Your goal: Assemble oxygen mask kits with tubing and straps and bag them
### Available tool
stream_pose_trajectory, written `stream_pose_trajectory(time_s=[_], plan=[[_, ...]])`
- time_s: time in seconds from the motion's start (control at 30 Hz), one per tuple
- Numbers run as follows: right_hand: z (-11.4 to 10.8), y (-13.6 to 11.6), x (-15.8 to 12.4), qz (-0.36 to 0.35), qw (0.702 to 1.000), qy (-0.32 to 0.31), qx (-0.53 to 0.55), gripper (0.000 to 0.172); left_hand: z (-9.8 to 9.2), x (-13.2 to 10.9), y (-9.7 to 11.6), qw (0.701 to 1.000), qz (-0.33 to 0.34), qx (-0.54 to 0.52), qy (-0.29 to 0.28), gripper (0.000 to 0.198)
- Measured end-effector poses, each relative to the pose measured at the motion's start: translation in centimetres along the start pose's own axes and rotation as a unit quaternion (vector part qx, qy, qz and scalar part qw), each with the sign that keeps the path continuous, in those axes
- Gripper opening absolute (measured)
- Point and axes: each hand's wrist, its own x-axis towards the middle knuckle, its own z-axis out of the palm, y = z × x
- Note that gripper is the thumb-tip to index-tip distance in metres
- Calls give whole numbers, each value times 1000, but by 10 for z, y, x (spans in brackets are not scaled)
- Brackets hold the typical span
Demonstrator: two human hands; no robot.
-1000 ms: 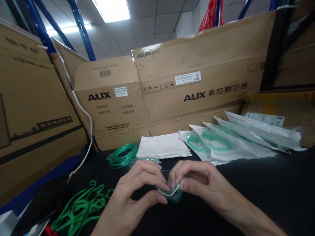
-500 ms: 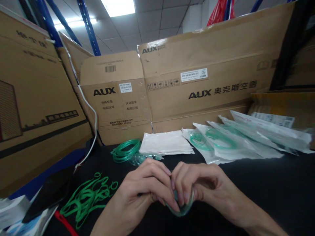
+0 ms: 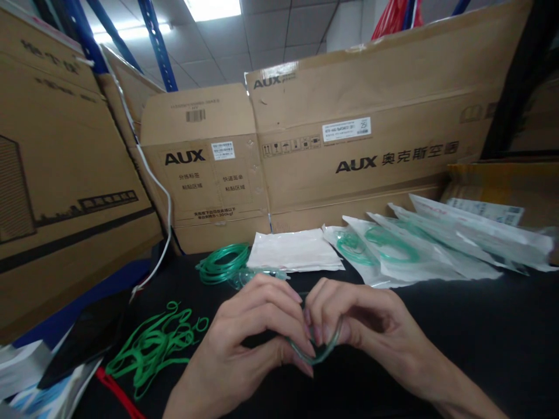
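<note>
Between my two hands, low in the centre of the head view, is a curved, clear greenish plastic piece [image 3: 321,354], its rounded rim bowing down towards me. My left hand [image 3: 257,323] pinches its left side, fingers bent over it and thumb beneath. On the other side my right hand [image 3: 356,317] grips it with curled fingers and thumb. The fingertips of both hands nearly meet and cover much of the piece. Just beyond my left hand lie a coil of green tubing [image 3: 222,263] and a clear plastic part [image 3: 244,280], partly hidden by the fingers.
Green elastic straps [image 3: 152,352] lie in a tangle at left, beside a red strip [image 3: 117,393] and a dark flat device [image 3: 85,340]. White pouches [image 3: 297,250] are stacked behind my hands. Several pouches with green tubing [image 3: 437,256] lean at right. Cardboard [image 3: 305,192] walls the black table.
Both hands, still on the plastic piece, have risen slightly. Its rim now shows wider and thinner between the fingers. The camera view has shifted a little.
</note>
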Motion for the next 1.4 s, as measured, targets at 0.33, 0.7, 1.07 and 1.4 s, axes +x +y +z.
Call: stream_pose_trajectory(time_s=[0.33,0.7,1.07,1.4], plan=[[-2,-3,0,-5,998,-22,-62,3,-1,0,5,999,11,28,-15,15],[4,6,-4,38,998,-14,50,11,2,-5,13,998,1,56,-17,10],[1,2,-1,47,998,-17,25,12,1,-5,10,996,10,75,-46,12],[3,-4,-3,14,999,20,-34,5,8,0,14,996,1,85,7,9]])
